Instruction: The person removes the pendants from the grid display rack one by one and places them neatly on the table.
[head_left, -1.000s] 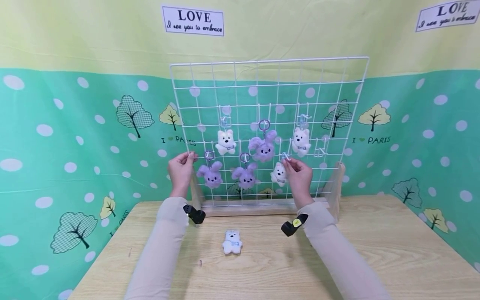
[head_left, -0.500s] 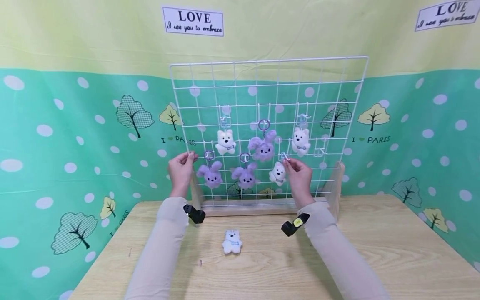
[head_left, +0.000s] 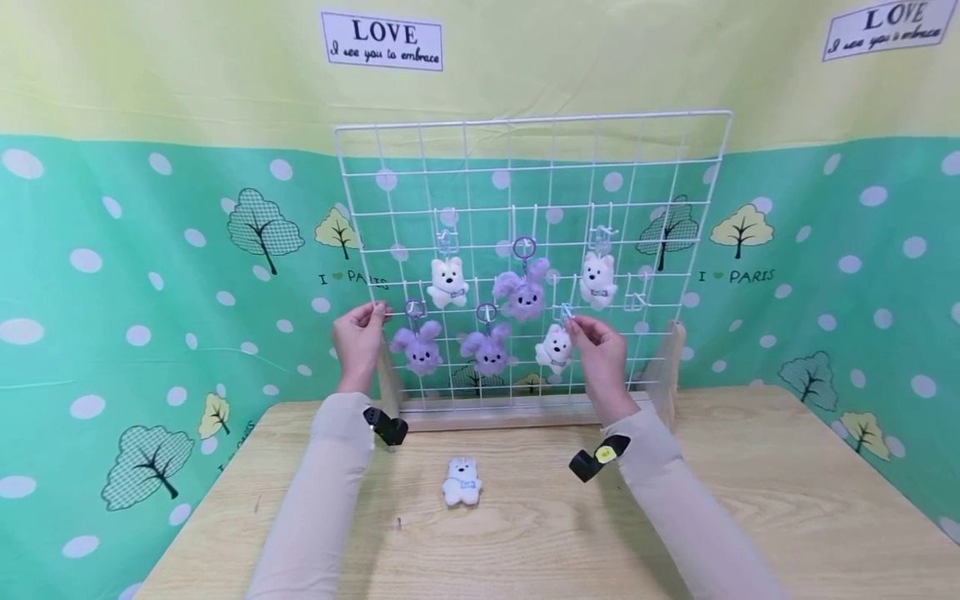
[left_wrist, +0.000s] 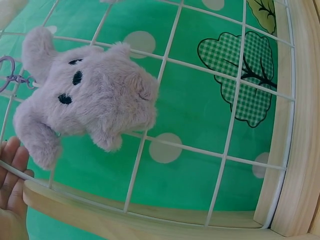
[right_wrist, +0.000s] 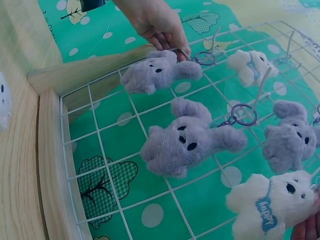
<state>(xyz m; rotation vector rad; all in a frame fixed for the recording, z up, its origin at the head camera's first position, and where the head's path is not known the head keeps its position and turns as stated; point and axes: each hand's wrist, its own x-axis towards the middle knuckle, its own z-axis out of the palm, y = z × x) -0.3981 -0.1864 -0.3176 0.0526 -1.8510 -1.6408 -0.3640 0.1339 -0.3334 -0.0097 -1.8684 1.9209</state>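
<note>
My left hand [head_left: 358,346] grips the left edge wire of a white grid rack [head_left: 532,120], beside a hanging purple bunny keychain [head_left: 418,350]. My right hand [head_left: 602,357] pinches at the pale blue clip of a white bear keychain [head_left: 554,347], by a hook in the lower row. The bear tilts a little; in the right wrist view this white bear [right_wrist: 272,207] shows a blue scarf, and only fingertips of the hand appear at the corner. Another white bear keychain [head_left: 461,483] lies on the table.
Two more white bears [head_left: 448,283] [head_left: 597,281] and two more purple bunnies [head_left: 522,292] [head_left: 487,350] hang on the rack. A bare hook [head_left: 636,302] sits at its right. Wooden feet [head_left: 665,375] hold the rack on the wooden table [head_left: 750,500].
The right hand has shifted slightly right and its wrist has turned a little, so more of the white bear beside it shows. The left hand stays on the rack's edge.
</note>
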